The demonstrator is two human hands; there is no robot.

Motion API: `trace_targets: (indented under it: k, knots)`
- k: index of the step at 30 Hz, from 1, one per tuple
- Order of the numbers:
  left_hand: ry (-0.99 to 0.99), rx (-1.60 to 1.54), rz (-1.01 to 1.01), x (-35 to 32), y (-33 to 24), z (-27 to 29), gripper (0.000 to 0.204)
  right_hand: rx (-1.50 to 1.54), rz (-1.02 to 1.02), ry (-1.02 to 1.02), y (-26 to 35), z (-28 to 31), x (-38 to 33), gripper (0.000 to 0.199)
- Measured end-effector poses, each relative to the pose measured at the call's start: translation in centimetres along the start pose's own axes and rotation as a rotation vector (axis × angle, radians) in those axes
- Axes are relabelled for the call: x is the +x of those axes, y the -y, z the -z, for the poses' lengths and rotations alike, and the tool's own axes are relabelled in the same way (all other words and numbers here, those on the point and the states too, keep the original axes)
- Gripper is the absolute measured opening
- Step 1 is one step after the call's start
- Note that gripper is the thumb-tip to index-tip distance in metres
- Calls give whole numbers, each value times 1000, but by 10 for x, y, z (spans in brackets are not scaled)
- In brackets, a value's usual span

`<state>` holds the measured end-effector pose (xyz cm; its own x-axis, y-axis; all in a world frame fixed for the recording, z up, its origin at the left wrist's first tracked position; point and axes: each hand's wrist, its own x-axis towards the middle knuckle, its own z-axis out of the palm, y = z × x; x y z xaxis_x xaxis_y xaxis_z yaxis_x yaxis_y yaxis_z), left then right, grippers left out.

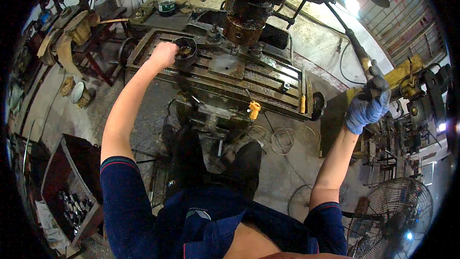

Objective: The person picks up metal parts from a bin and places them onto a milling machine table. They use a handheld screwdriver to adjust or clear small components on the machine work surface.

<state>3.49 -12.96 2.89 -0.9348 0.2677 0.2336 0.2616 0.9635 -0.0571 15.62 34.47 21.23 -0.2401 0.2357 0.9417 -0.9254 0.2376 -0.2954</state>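
Observation:
My bare left hand [165, 53] is closed at the left side of a dark round can [188, 60] on the machine table. Whatever its fingers hold is hidden; the can has dark, brownish contents. On my right, my gloved right hand [368, 105] wraps around the end of a long lever [353, 43] of the drilling machine. The machine's oily head [242, 24] hangs over the slotted table [206, 77]. Under it, a flat metal plate [227, 65] lies on the slots, right of the can.
A yellow switch box [254, 110] hangs at the table's front edge. A yellow-handled tool [303, 103] is at its right end. A bottle [166, 2] stands behind. A bin of metal parts [88, 172] is at lower left, a fan [397, 216] at lower right. Cable coils [283, 142] lie on the floor.

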Motion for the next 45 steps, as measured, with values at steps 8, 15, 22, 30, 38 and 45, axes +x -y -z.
trace_targets:
  k: [8,15,22,30,38,45]
  knots:
    - [-295,-331,307,-60,-5,32,21,55,-38,55,-3,8,0,35]
    - [-288,-643,603,-105,8,10,23,55,-3,44,-2,2,0,34]
    - [-333,-1202,655,-81,-40,24,26,74,76,29,-2,-2,4,32]
    - [-432,-1171,516,31,-116,-45,23,74,-75,63,-9,15,-11,24]
    - [-444,-1112,538,54,-140,-83,25,81,-159,-187,5,-9,-14,34]
    - [-400,-1038,464,44,-140,-72,25,10,-184,-162,5,-10,-27,36]
